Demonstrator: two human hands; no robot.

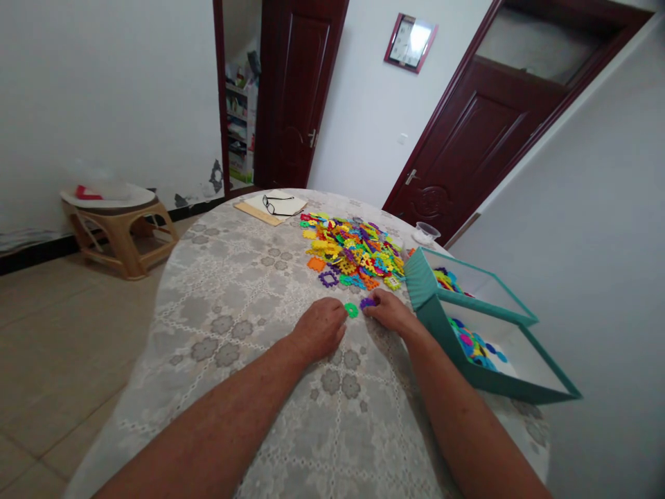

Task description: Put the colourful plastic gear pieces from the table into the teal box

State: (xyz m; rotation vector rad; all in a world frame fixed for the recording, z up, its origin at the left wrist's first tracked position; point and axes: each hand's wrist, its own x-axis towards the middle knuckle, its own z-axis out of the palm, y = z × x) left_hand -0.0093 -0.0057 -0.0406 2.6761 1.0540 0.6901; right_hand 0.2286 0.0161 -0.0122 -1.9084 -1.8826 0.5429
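My left hand (319, 327) rests on the round table, fingers curled, pinching a small green toothed plastic piece (352, 310). My right hand (389, 310) lies just to its right, fingers closed on a purple piece (367, 302). The two pieces are a short gap apart. Beyond the hands lies a heap of colourful interlocking plastic pieces (356, 253), with a loose purple one (328, 278) and an orange one (316, 264) at its near edge.
A teal box and its lid (439, 319) with more pieces stand at the right table edge. Glasses (277, 204) lie on a notebook at the far side, beside a small clear cup (427, 232). A lace cloth (249, 305) covers the table. A stool (117, 222) stands left.
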